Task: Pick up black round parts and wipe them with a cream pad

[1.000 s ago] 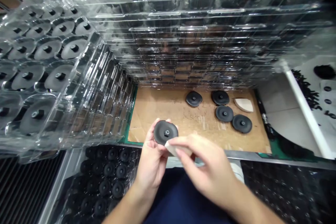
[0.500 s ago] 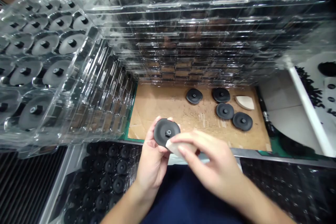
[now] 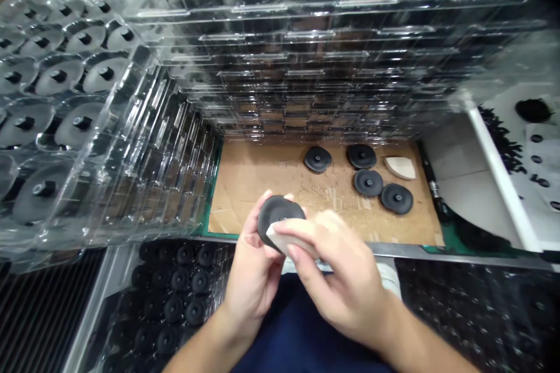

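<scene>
My left hand holds a black rounded disc-shaped part by its edges, its face turned up toward me. My right hand pinches a whitish wedge-shaped pad between thumb and fingers. The pad's tip rests against the disc's lower face and partly hides its central stub. On the cardboard beyond my hands lie several similar black discs, each with a small stub in the middle. A second whitish pad sits to the right of them.
Stacked clear plastic trays wall off the back. Another tray stack on the left carries black discs in its pockets. Lower left is a tray of dark discs. A white-edged panel stands at right, with small black pieces beyond it.
My right hand has moved slightly left with the pad, which now covers more of the disc's centre. The left hand still holds the disc. The whole view has shifted a little.
</scene>
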Action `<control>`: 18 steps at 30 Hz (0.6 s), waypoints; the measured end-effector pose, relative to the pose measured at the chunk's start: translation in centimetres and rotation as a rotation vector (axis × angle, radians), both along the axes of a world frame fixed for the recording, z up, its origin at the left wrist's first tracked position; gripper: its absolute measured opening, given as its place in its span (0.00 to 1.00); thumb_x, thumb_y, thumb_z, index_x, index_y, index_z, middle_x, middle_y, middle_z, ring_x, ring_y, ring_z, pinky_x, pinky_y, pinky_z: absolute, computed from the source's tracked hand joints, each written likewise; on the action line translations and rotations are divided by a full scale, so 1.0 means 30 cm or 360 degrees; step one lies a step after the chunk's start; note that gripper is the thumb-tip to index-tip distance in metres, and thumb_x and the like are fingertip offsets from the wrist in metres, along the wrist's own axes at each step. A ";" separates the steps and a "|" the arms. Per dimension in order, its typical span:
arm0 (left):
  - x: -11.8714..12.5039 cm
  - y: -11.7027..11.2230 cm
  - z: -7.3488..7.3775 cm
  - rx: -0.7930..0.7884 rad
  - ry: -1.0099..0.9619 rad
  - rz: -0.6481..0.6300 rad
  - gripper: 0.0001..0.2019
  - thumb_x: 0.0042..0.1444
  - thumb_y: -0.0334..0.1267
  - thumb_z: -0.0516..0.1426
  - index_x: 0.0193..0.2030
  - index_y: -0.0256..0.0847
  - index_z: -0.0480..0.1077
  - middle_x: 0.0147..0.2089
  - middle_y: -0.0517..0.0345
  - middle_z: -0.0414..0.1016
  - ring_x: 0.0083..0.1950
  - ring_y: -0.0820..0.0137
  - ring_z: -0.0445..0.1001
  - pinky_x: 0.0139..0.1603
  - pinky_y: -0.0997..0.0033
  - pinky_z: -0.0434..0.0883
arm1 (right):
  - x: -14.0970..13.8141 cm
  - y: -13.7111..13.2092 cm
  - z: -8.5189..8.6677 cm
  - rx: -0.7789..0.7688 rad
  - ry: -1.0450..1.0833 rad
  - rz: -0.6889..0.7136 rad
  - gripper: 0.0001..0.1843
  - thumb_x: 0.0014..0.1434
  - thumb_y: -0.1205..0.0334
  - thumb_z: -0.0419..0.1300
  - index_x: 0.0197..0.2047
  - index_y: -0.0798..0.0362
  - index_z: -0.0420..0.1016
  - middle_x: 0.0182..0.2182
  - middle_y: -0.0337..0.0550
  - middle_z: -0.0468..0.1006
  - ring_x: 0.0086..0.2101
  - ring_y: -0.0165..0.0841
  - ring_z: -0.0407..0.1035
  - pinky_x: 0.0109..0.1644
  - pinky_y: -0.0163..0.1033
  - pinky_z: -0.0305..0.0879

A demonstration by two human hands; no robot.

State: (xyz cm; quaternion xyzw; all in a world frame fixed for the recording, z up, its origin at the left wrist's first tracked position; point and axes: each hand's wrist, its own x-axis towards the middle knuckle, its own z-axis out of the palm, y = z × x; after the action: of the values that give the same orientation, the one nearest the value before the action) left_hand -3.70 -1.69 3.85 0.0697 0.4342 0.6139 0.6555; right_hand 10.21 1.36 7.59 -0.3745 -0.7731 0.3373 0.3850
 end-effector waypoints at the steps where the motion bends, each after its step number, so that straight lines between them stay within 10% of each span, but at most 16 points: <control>1: -0.002 -0.001 0.003 -0.0015 0.0004 -0.0007 0.27 0.35 0.31 0.71 0.46 0.53 0.75 0.48 0.63 0.80 0.47 0.67 0.78 0.46 0.74 0.75 | -0.008 0.009 0.007 -0.0020 -0.0019 0.0106 0.10 0.62 0.71 0.54 0.45 0.56 0.73 0.34 0.41 0.80 0.32 0.30 0.71 0.37 0.37 0.65; 8: 0.009 0.001 0.012 0.0009 -0.0089 -0.0095 0.28 0.34 0.30 0.72 0.46 0.52 0.76 0.46 0.61 0.82 0.48 0.68 0.79 0.47 0.78 0.74 | -0.019 0.026 0.013 0.0050 0.0002 0.0092 0.11 0.63 0.70 0.52 0.46 0.57 0.73 0.37 0.45 0.81 0.33 0.32 0.71 0.36 0.38 0.63; 11: 0.001 0.004 0.009 -0.0004 -0.0096 -0.0092 0.28 0.33 0.32 0.72 0.46 0.52 0.76 0.47 0.62 0.82 0.45 0.66 0.80 0.45 0.75 0.76 | 0.042 -0.008 -0.044 -0.0367 0.0031 0.0115 0.10 0.63 0.68 0.53 0.44 0.51 0.75 0.35 0.38 0.81 0.33 0.29 0.73 0.37 0.35 0.66; 18: 0.002 0.005 0.017 -0.0034 -0.0138 -0.0092 0.28 0.35 0.27 0.70 0.45 0.53 0.76 0.47 0.62 0.81 0.47 0.65 0.80 0.46 0.72 0.76 | 0.159 -0.051 -0.126 -0.0701 -0.0003 -0.0569 0.08 0.63 0.58 0.57 0.44 0.46 0.75 0.41 0.36 0.81 0.40 0.31 0.75 0.41 0.31 0.70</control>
State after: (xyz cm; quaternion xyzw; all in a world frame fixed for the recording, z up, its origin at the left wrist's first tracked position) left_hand -3.63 -1.53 4.35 0.0486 0.4098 0.5925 0.6919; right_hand 14.99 -0.17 3.81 -0.5799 -0.6032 0.4235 0.3471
